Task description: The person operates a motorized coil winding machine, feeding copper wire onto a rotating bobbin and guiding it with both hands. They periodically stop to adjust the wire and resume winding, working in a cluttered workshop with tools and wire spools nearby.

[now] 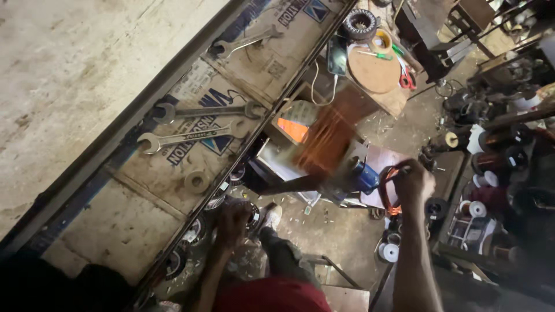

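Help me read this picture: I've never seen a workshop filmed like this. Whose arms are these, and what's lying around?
One camera sits on a person's head and looks down, so both arms are their own. The right hand grips a handle on a blurred frame wound with copper wire. The left hand reaches down beside the bench edge; what it touches is too dark to tell. On the cardboard-covered bench lie three spanners and a tape roll. Wire spools crowd the floor at right.

Bench (144, 190) w/ cardboard: 3 spanners (199, 124), tape roll (196, 181).
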